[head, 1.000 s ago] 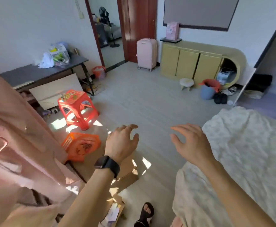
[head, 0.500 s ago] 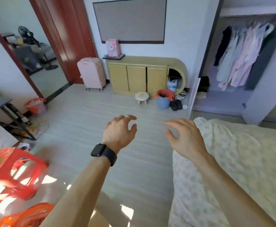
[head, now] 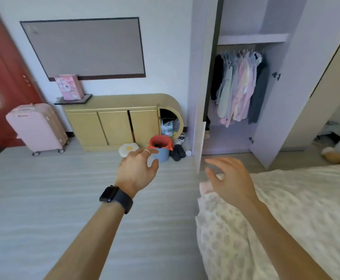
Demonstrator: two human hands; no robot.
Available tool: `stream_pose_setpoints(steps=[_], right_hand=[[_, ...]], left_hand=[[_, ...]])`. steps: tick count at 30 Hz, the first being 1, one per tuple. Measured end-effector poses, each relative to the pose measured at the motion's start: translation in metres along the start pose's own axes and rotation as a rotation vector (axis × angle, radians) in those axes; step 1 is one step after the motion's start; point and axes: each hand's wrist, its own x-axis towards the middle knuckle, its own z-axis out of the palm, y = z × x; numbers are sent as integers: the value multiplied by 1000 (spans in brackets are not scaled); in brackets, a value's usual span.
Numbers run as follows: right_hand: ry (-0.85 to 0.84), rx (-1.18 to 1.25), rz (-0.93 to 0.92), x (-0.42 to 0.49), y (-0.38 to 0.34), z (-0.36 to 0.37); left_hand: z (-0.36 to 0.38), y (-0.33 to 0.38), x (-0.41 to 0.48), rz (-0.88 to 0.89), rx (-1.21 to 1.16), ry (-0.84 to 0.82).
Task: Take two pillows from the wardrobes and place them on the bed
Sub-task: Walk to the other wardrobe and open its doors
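An open white wardrobe stands ahead on the right, with clothes hanging on a rail inside; no pillow shows in it. The bed, under a pale floral cover, fills the lower right. My left hand, with a black watch and a ring, is held out over the floor, fingers apart and empty. My right hand hovers above the bed's near corner, also open and empty. Both hands are well short of the wardrobe.
A yellow low cabinet stands against the far wall, with a pink suitcase to its left. A red-lined blue bin, a small egg stool and dark shoes sit before the wardrobe door. A stuffed toy lies far right.
The view has swung right, from the red stools and desk to the open wardrobe. Both hands stay raised, open and empty in front of me.
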Motion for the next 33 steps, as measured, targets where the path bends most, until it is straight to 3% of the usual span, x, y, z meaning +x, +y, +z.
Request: stream_pose_setpoints(steps=[12,20,26,33], right_hand=[[98,-76,312,170,105,50],[213,-94,443,305,193,79],[276,-134,556,383,249,83],[318,-224,748,437,319,102]], left_hand=[[117,45,263,359,-68,-197],[194,106,430,474,-139,-331],[250,155,530,609,-204,-397],[346,219,618,850,-250,-605]])
